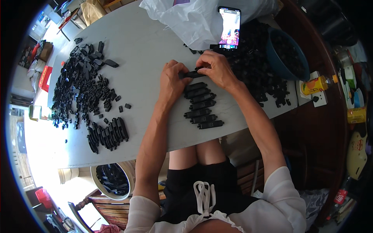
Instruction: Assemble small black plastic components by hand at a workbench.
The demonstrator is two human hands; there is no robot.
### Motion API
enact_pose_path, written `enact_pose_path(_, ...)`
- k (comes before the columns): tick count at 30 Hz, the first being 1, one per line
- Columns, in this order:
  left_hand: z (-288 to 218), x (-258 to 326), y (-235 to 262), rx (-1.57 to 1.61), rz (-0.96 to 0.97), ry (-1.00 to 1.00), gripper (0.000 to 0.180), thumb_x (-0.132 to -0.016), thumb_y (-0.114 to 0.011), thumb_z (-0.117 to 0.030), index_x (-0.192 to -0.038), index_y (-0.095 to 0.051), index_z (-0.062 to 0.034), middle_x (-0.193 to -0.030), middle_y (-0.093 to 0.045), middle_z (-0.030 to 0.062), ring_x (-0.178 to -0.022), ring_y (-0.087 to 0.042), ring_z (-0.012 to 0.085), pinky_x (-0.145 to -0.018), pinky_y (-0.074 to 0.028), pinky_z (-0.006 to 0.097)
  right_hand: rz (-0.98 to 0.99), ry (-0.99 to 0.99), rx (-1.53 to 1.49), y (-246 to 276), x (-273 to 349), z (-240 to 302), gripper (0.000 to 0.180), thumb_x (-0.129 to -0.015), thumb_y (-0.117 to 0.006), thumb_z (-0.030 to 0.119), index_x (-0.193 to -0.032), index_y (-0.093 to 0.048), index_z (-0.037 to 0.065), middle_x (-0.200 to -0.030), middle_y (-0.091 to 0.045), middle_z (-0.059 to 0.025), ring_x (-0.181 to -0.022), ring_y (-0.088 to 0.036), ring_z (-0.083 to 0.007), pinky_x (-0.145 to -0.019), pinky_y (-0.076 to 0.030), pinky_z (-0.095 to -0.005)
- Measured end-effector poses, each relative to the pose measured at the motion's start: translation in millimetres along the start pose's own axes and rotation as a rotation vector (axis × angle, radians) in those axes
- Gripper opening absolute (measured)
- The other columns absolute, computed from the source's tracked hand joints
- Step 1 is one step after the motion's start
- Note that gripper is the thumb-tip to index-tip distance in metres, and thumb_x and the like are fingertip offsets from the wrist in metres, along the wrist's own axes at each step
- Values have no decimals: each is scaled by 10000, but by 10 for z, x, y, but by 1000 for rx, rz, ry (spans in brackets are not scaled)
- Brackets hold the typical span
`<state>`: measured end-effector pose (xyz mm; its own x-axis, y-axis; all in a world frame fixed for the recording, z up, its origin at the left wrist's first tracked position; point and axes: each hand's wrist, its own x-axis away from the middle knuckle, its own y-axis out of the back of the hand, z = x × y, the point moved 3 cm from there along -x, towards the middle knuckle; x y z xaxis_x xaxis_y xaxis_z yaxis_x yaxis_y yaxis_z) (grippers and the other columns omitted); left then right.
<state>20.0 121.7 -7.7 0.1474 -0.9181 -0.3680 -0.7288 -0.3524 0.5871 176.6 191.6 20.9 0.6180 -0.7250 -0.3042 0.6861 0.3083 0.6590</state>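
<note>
A long black plastic part point(191, 74) lies crosswise between my hands at the top of a column of similar pieces. My left hand point(173, 77) pinches its left end with thumb and fingers. At its right end, the fingers of my right hand point(216, 66) close over it, partly hiding a small dark bit there. Just below my hands, several matching black plastic parts point(201, 104) lie in a row, one under another. On the left of the table, a group of long black parts point(108, 134) stands side by side, below a heap of small black pieces point(79, 87).
The grey table point(136, 58) carries a white plastic bag point(186, 23) and a lit phone point(230, 29) at the back. A blue basin point(288, 54) of black pieces sits right, by another dark heap point(252, 70). Below the left edge stands a white bucket point(94, 178) of black parts.
</note>
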Motion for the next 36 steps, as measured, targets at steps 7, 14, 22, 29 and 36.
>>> enact_pose_path(7,-13,-2,-2,15,7,4,272,-585,-788,-36,-819,-650,-37,-882,-582,87,-898,-549,286,-797,-455,381,62,27,-128,12,1,-4,197,-697,-727,-65,-840,-600,-17,-785,-551,-39,-678,-559,-116,-626,-467,-262)
enact_pose_path(14,-13,18,21,29,-20,5,254,-575,-771,2,-789,-640,-38,-859,-570,88,-874,-531,288,-761,-457,384,106,94,-27,-5,-11,71,201,-692,-730,-68,-818,-582,-20,-793,-554,-43,-677,-552,-118,-619,-459,-259)
enact_pose_path(22,-8,15,8,9,10,11,276,-576,-789,-33,-816,-654,-41,-875,-583,93,-899,-549,287,-799,-454,381,165,89,17,51,-40,48,162,-723,-727,-4,-803,-587,-13,-772,-562,-71,-685,-568,-161,-626,-462,-298)
enact_pose_path(29,-21,6,-8,4,3,1,280,-578,-788,-28,-823,-656,-43,-876,-586,88,-893,-551,286,-799,-457,379,283,-144,33,44,-102,-31,135,-740,-695,21,-769,-568,-17,-693,-566,-119,-670,-574,-259,-629,-447,-359)
enact_pose_path(36,5,0,43,11,26,11,296,-551,-784,-11,-816,-657,-45,-866,-585,85,-888,-547,292,-785,-461,386,383,3,189,-44,-151,37,130,-733,-689,43,-761,-569,4,-715,-612,-163,-748,-620,-363,-642,-470,-420)
